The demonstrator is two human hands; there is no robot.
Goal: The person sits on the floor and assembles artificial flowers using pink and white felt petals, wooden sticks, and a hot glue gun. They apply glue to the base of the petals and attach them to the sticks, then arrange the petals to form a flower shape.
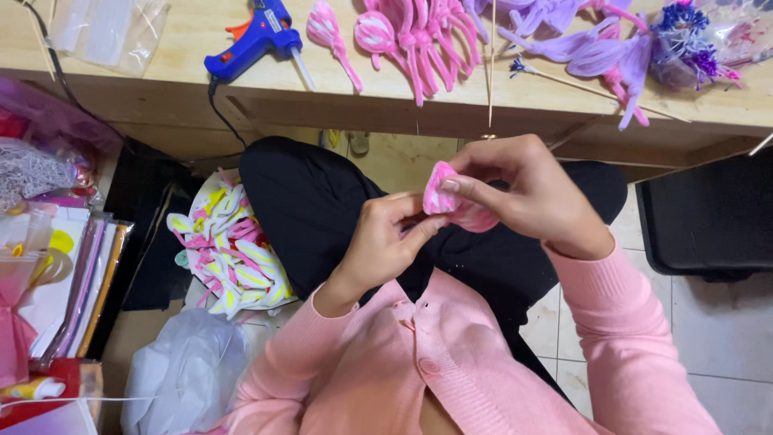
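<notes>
Two hands meet at the centre of the frame, above the lap, in the single head view. The left hand pinches the lower edge of a small pink-and-white chenille petal between thumb and forefinger; the right hand closes over its top, thumb and fingertips pressed against the petal and the pink stem piece beneath it. Both hands are therefore clenched on the same piece, which is held in the air, apart from the worktop.

Judged from the grip, the step in hand is shaping or wrapping the petal; the next move seems to call for a firm pinch with one hand while the other bends or turns the soft wire, without crushing the looped pile.

Along the upper edge of the frame, finished pink petals lie in a row on the worktop, with purple petals and a dark blue stamen cluster to their right. A blue glue gun rests at the upper left, its cord hanging over the edge. A thin wooden skewer stands nearly vertical just above the hands. At the lower left, a pile of yellow, white and pink chenille pieces lies in a shallow tray beside the dark trouser leg.
</notes>
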